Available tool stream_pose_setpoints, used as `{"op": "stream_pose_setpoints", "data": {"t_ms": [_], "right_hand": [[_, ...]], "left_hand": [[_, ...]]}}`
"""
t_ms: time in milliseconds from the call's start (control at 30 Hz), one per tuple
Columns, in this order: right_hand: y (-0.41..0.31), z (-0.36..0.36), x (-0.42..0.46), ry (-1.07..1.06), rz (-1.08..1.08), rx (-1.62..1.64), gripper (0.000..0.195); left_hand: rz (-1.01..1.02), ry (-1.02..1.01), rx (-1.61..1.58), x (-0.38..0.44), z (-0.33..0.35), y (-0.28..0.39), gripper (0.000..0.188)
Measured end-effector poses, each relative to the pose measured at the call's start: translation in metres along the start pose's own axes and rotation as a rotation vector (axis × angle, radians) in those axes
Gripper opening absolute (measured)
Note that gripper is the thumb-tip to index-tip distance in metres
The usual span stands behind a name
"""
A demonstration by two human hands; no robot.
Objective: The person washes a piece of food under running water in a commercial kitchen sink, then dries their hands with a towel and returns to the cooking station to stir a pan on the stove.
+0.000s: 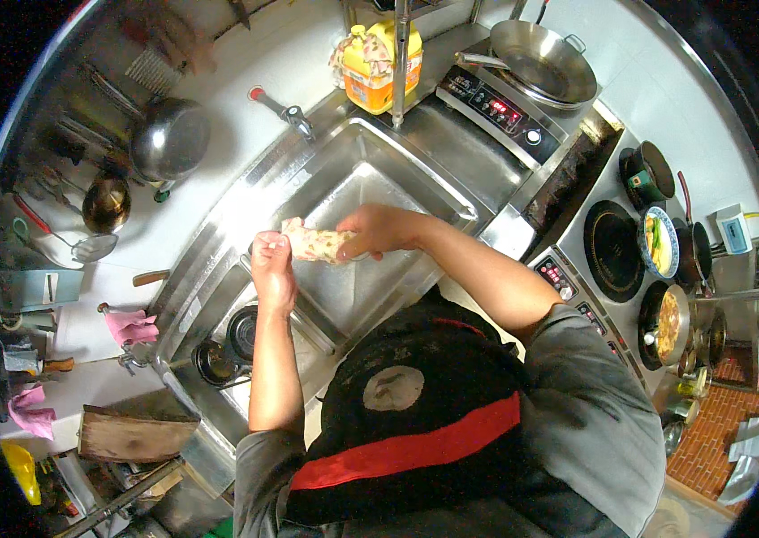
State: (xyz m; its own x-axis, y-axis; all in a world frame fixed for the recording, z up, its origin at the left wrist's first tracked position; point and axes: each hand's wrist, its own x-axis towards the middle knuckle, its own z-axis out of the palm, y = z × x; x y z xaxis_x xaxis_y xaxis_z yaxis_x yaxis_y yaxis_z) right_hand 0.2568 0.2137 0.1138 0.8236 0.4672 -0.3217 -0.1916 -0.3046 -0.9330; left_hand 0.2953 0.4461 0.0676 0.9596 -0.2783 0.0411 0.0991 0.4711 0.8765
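Between my two hands a bunched, pale floral-patterned cloth [314, 243] is stretched over the stainless-steel sink basin [347, 294]. My left hand [274, 274] grips its left end in a fist, with the thumb on top. The other end is wrapped in the fingers of my right hand [379, 232], whose palm faces down. A small corner of the cloth sticks up beside the left fist. In the second basin on the left, dark round pans [243, 333] lie near my left forearm.
A faucet [297, 121] projects from the wall behind the sink. At the back stand yellow oil jugs [374, 84], a metal post [401, 60] and an induction cooker [492, 111] bearing a steel wok [544, 64]. On the right counter are a dish of food [658, 242] and a pan of food [670, 323].
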Motion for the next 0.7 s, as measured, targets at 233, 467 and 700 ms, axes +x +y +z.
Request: {"op": "stream_pose_setpoints", "data": {"t_ms": [233,467,700], "right_hand": [[0.027,-0.036,0.006,0.468,-0.147,-0.552,0.036],[0.143,-0.041,0.004,0.939,-0.262,-0.412,0.022],[0.236,-0.043,-0.068,0.677,-0.303,1.798,0.028]], "left_hand": [[0.127,0.109,0.177,0.019,-0.014,0.023,0.020],[-0.263,-0.214,0.963,0.003,0.043,-0.023,0.045],[-0.519,-1.242,0.756,-0.034,0.165,-0.146,0.034]]}}
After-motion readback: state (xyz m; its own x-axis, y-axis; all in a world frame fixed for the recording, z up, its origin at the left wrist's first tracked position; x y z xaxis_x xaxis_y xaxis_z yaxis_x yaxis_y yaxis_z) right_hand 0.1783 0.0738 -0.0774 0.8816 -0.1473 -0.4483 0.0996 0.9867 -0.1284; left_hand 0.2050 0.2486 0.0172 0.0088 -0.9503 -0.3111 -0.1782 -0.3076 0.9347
